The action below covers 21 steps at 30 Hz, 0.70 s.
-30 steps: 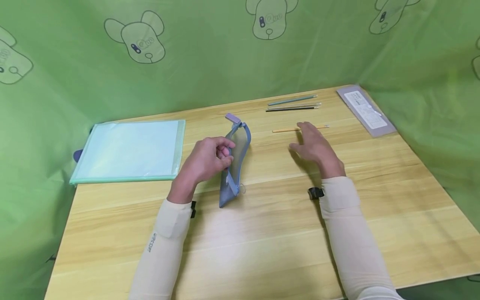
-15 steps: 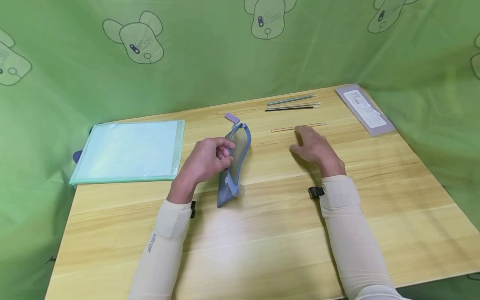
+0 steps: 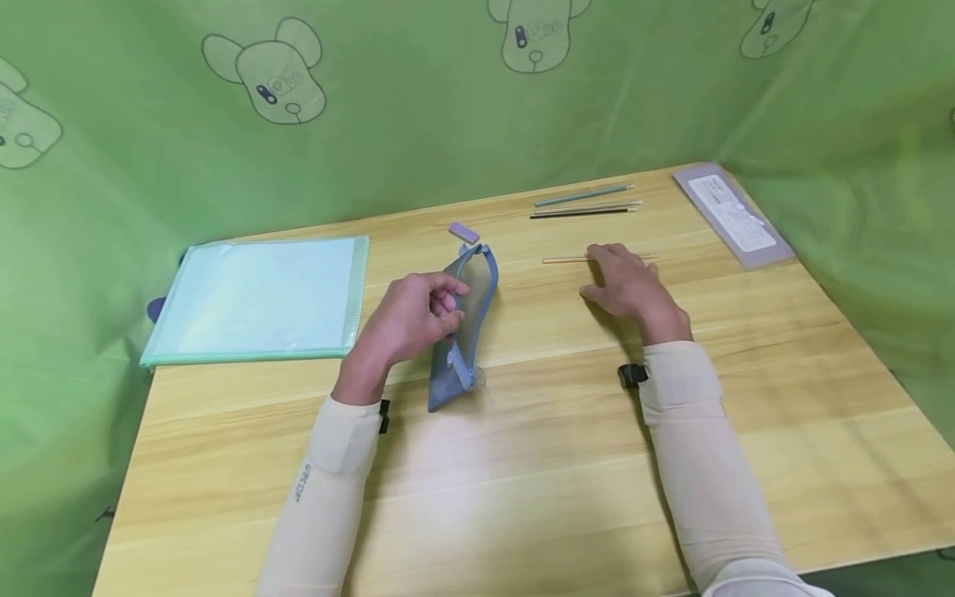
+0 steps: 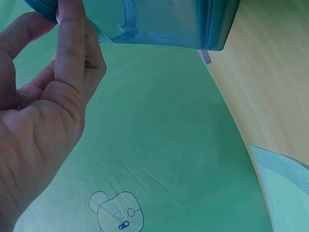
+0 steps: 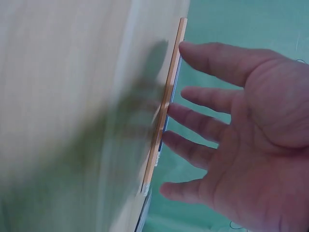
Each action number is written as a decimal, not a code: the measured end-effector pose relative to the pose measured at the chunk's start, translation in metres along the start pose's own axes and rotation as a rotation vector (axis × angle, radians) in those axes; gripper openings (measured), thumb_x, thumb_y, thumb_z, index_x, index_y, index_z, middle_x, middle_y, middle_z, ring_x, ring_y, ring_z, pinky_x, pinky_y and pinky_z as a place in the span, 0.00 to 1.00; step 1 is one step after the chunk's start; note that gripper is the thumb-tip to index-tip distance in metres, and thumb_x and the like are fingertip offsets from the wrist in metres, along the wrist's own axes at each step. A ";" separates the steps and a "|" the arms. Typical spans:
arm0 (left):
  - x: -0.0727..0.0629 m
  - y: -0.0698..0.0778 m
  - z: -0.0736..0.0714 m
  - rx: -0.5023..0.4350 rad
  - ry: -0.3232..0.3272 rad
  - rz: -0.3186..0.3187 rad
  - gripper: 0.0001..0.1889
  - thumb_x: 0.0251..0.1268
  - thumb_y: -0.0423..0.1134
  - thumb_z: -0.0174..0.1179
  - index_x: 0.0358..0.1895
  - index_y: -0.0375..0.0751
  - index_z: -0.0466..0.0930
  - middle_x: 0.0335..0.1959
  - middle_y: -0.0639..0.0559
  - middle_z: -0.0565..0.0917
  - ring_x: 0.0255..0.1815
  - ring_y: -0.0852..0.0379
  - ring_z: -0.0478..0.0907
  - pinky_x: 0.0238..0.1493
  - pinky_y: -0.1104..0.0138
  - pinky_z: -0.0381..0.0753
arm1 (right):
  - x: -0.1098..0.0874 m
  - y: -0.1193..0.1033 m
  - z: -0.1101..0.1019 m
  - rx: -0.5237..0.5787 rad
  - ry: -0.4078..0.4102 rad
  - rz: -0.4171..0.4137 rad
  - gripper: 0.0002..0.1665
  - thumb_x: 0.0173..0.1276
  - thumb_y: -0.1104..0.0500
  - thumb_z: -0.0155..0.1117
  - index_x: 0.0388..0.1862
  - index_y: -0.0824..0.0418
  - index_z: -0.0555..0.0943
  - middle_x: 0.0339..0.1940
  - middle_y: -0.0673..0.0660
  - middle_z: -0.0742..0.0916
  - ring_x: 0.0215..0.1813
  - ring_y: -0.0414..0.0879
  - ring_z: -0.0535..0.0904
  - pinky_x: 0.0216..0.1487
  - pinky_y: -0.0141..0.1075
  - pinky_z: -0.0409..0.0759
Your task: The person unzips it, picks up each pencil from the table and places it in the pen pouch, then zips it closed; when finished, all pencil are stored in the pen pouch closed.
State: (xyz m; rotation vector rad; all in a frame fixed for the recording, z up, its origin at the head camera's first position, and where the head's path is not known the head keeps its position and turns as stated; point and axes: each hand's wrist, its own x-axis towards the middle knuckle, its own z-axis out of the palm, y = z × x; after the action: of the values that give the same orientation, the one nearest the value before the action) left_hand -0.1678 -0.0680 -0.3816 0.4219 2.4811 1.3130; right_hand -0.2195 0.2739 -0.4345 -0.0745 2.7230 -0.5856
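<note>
My left hand (image 3: 406, 319) pinches one edge of a blue mesh zip pencil case (image 3: 446, 383), whose mouth gapes toward the right. In the left wrist view, the case's see-through mesh (image 4: 164, 21) extends from the fingertips along the top. My right hand (image 3: 630, 286) is spread palm down over an orange pencil (image 3: 563, 260) with a pale end. From the right wrist view, the fingers (image 5: 195, 118) are straight and apart, their tips right at the pencil's shaft (image 5: 166, 92). Just behind the case lies a small purple eraser (image 3: 464, 232).
Several more pencils (image 3: 582, 213) lie side by side near the table's back edge. A greyish-purple packet with a white label (image 3: 731, 215) is at the back right corner. On the left lies a pale blue zip folder with green edging (image 3: 254, 303). Green cloth (image 3: 418, 124) hangs behind.
My right hand has shifted slightly over the orange pencil, which has swivelled a little. The near end of the case has drifted slightly left; my left hand keeps its hold.
</note>
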 end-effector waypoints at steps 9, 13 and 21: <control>-0.002 -0.001 -0.002 0.009 0.008 0.002 0.17 0.70 0.26 0.67 0.60 0.34 0.85 0.40 0.44 0.85 0.37 0.52 0.85 0.38 0.65 0.91 | -0.003 -0.009 0.001 -0.003 0.029 -0.045 0.25 0.74 0.67 0.65 0.68 0.70 0.77 0.57 0.68 0.82 0.57 0.63 0.75 0.63 0.59 0.78; -0.002 -0.002 -0.003 0.003 0.011 0.001 0.16 0.70 0.26 0.67 0.60 0.34 0.85 0.40 0.44 0.84 0.37 0.52 0.84 0.39 0.63 0.92 | -0.005 -0.017 0.006 0.009 0.001 -0.067 0.18 0.71 0.69 0.65 0.59 0.67 0.80 0.49 0.64 0.83 0.51 0.58 0.75 0.56 0.52 0.78; -0.001 -0.001 -0.004 0.005 0.017 0.011 0.18 0.70 0.26 0.66 0.61 0.30 0.84 0.39 0.45 0.83 0.37 0.53 0.83 0.37 0.66 0.91 | -0.014 -0.041 0.021 0.014 -0.044 -0.126 0.13 0.71 0.70 0.62 0.52 0.63 0.79 0.43 0.58 0.82 0.47 0.54 0.76 0.51 0.46 0.76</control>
State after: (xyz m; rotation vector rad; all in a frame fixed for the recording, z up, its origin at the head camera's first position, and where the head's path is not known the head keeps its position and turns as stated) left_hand -0.1685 -0.0722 -0.3803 0.4278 2.4995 1.3209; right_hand -0.1995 0.2303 -0.4311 -0.2539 2.6858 -0.6302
